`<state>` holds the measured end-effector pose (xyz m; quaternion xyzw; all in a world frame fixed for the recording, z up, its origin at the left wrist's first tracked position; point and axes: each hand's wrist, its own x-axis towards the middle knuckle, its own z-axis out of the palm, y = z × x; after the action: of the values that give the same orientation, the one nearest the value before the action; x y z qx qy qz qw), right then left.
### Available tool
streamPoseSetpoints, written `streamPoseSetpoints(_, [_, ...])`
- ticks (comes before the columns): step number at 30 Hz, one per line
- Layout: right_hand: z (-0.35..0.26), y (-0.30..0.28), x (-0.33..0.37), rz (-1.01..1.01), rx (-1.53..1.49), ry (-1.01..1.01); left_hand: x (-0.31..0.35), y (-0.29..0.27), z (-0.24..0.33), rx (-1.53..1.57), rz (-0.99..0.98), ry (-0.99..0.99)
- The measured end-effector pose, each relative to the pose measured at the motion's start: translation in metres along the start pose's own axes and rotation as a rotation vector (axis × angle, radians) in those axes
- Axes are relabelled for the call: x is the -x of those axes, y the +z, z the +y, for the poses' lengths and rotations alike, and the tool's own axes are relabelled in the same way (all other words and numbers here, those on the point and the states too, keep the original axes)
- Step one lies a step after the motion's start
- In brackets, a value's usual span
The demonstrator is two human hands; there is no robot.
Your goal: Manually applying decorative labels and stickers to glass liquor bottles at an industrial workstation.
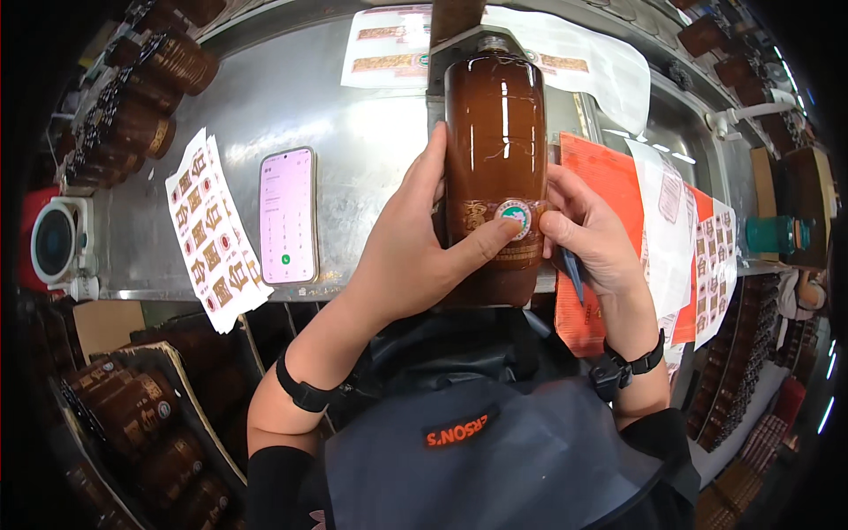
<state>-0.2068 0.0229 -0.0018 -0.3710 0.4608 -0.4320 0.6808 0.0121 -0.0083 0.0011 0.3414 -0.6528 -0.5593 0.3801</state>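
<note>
A large brown bottle (pixel 496 115) lies in front of me, its neck pointing away. A label with a round green-and-white emblem (pixel 513 220) is on its lower part. My left hand (pixel 420 243) grips the bottle's left side, the thumb pressed on the label beside the emblem. On the other side, the thumb and bent fingers of my right hand (pixel 590 231) touch the bottle at the label's right edge. A slim dark blue pointed tool (pixel 572 272) sticks out below that hand's fingers; its exact kind is not clear.
On the metal table (pixel 371 124) lie a lit phone (pixel 289 215) and printed label sheets (pixel 214 231) to the left. Orange bags (pixel 601 177) and white sheets (pixel 661 230) are at right. More label sheets (pixel 583 62) lie behind. Brown bottles (pixel 146 106) stand far left; a crate (pixel 177 371) holds others.
</note>
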Motion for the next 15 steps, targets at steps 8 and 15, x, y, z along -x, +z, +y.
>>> streamPoseSetpoints(8, [-0.0021, 0.0056, 0.0035, 0.016, 0.008, -0.051, -0.0010, -0.0022, -0.0093, 0.181, -0.040, -0.052])
streamPoseSetpoints(15, [-0.0036, 0.0018, 0.0022, 0.041, -0.034, 0.046, -0.0004, -0.0012, -0.0101, 0.356, -0.059, -0.089])
